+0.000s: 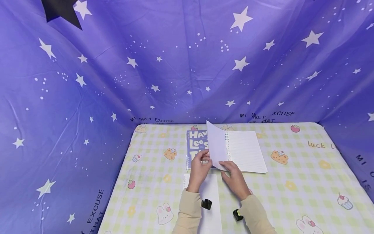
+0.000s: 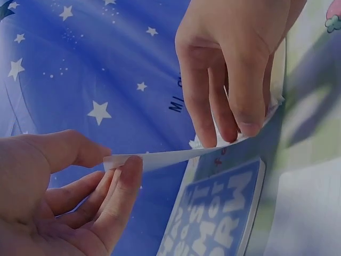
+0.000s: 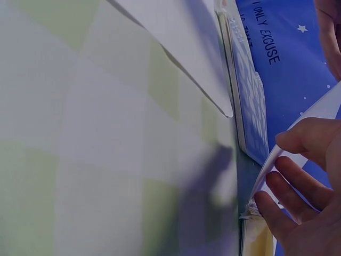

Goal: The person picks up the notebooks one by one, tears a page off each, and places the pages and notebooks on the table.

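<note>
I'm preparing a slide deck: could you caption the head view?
Left grip and right grip pinch a raised page at an open notebook, beside a lettered book on checked cloth.

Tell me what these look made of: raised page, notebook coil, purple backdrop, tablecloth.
Raised page: paper, matte; thin edge, smooth bend.
Notebook coil: perhaps metal or plastic; too small to judge finish, only narrow rings show.
Purple backdrop: probably fabric, slight sheen; soft folds and creases.
Tablecloth: cloth or vinyl, can't tell; printed checks, looks matte, no glare.

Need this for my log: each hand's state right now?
Left hand: closed, pinching the raised page.
Right hand: touching the same page; whether open or closed can't be told.
</note>
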`<state>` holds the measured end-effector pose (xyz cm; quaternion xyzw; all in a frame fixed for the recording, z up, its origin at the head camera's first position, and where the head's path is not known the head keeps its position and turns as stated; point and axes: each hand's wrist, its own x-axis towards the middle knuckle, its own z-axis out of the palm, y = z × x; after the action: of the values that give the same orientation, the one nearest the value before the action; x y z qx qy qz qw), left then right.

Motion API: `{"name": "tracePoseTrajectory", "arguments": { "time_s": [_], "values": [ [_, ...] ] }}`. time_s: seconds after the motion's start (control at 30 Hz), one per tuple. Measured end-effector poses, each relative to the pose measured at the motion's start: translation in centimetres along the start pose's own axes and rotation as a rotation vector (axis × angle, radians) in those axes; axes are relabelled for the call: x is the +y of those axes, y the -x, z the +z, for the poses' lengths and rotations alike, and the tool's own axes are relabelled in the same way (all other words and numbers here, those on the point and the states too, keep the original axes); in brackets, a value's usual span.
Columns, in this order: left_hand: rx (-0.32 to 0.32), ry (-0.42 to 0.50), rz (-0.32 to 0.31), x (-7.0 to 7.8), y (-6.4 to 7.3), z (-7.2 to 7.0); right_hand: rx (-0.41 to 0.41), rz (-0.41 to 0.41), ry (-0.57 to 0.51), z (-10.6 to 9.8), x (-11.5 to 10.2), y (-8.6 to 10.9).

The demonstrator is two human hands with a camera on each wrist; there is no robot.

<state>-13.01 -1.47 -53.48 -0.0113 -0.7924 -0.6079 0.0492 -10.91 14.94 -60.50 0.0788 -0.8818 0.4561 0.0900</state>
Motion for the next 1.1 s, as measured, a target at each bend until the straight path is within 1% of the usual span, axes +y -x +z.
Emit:
{"name": "tracePoseTrajectory", "arguments": {
  "time_s": [0.07, 0.17, 0.4, 0.53, 0.63, 0.8, 0.87, 1.0, 1.1],
  "values": [
    [0.007, -0.006, 0.005, -0.2, 0.0, -0.1, 0.000, -0.010, 0.016, 0.1, 0.1, 0.0],
    [0.014, -0.008, -0.005, -0.6, -0.1, -0.3, 0.001, -0.035, 0.049, 0.3, 0.3, 0.0],
    [0.031, -0.040, -0.058, -1.4, -0.3, -0.5, 0.014, -0.081, 0.099, 0.6, 0.4, 0.1],
    [0.042, -0.052, -0.066, -1.8, -0.4, -0.6, -0.004, -0.061, 0.107, 0.7, 0.3, 0.2],
    [0.047, -0.052, -0.056, -2.2, -0.4, -0.8, -0.029, -0.038, 0.119, 0.7, 0.2, 0.3],
    [0.063, -0.070, -0.042, -2.8, -0.4, -1.0, -0.044, -0.047, 0.147, 0.7, 0.1, 0.5],
    [0.066, -0.074, -0.056, -2.9, -0.4, -1.1, -0.049, -0.051, 0.157, 0.8, 0.1, 0.6],
    [0.070, -0.070, -0.083, -3.3, -0.4, -1.3, -0.074, -0.034, 0.173, 0.8, 0.0, 0.7],
    [0.078, -0.079, -0.085, -3.7, -0.4, -1.4, -0.086, -0.025, 0.182, 0.9, 0.0, 0.7]
  ]
}}
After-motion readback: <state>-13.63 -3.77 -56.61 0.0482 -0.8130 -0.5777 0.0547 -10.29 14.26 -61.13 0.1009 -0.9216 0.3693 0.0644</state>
